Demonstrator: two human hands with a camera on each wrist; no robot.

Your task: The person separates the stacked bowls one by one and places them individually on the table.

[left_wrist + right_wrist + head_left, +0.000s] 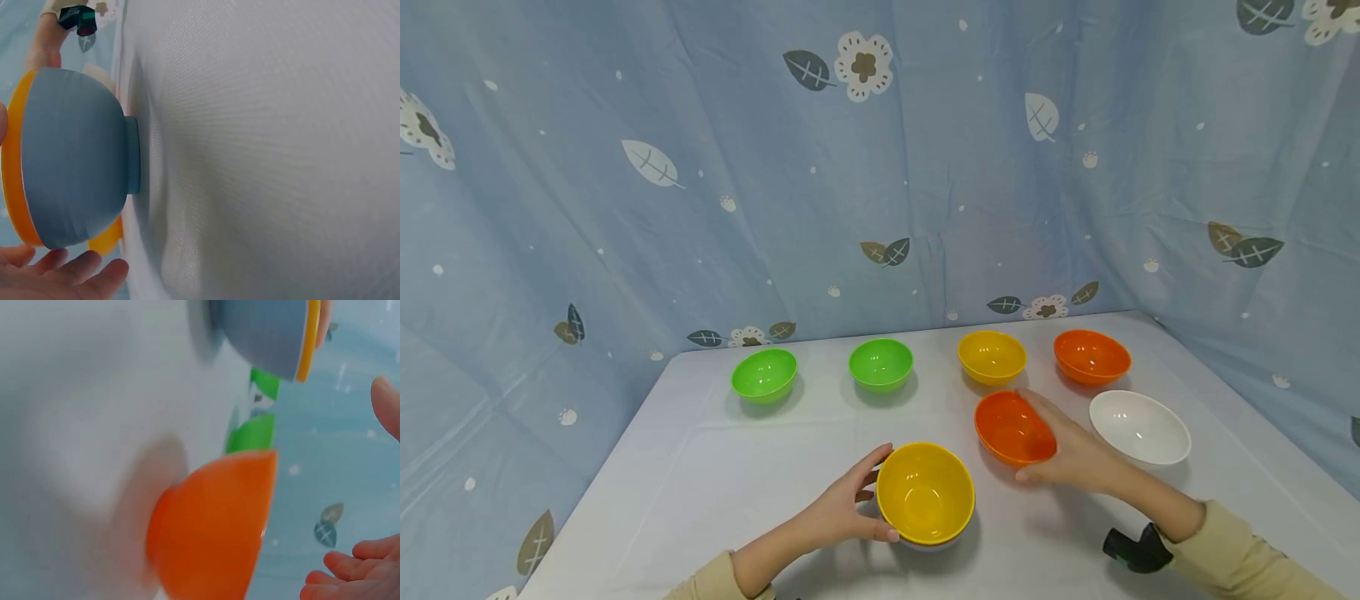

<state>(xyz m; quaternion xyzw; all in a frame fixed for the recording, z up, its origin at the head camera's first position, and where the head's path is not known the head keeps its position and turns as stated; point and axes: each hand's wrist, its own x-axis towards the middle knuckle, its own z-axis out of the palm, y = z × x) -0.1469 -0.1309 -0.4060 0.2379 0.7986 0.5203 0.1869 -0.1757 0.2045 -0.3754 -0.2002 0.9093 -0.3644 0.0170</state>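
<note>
A yellow bowl sits nested in a grey-blue bowl on the white cloth. My left hand holds this pair from the left, thumb at the near rim and fingers round the far side. Forward and right of it stands an orange bowl, upright. Over that bowl's right side my right hand reaches, its thumb near the front edge and its fingers by the back rim. In the right wrist view, thumb and fingers are spread wide, with a gap between them and the orange bowl.
Along the back stand two green bowls, a yellow bowl and another orange bowl. A white bowl stands right of my right hand. A black wrist device is by the right sleeve. Patterned blue curtain hangs behind the table.
</note>
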